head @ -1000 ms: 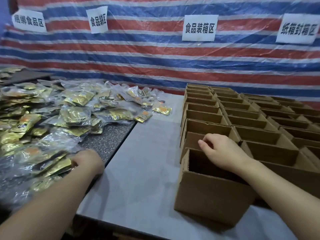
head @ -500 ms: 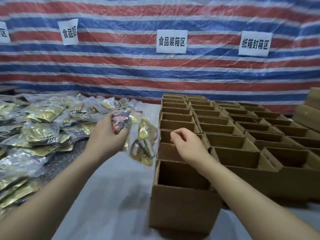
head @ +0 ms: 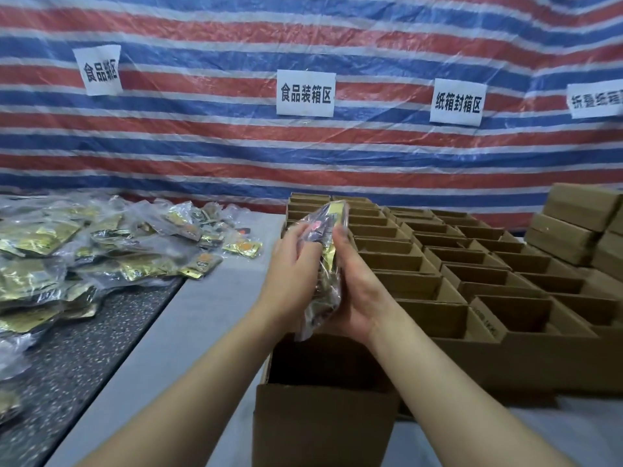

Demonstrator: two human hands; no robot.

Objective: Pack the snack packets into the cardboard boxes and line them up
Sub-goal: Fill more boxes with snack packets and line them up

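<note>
Clasping a bundle of snack packets (head: 328, 254) upright between them, both hands (head: 323, 274) hover above the nearest open box (head: 323, 423).

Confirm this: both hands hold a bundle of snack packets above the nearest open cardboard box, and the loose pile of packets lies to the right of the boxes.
Not quite. The head view shows the pile of packets to the left of the boxes, not the right. The rest holds: left hand and right hand hold the bundle above the nearest open box.

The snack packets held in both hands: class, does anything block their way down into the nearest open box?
Nothing visible does. The snack packets, gripped between left hand and right hand, hang above the nearest cardboard box, whose top is open.
</note>
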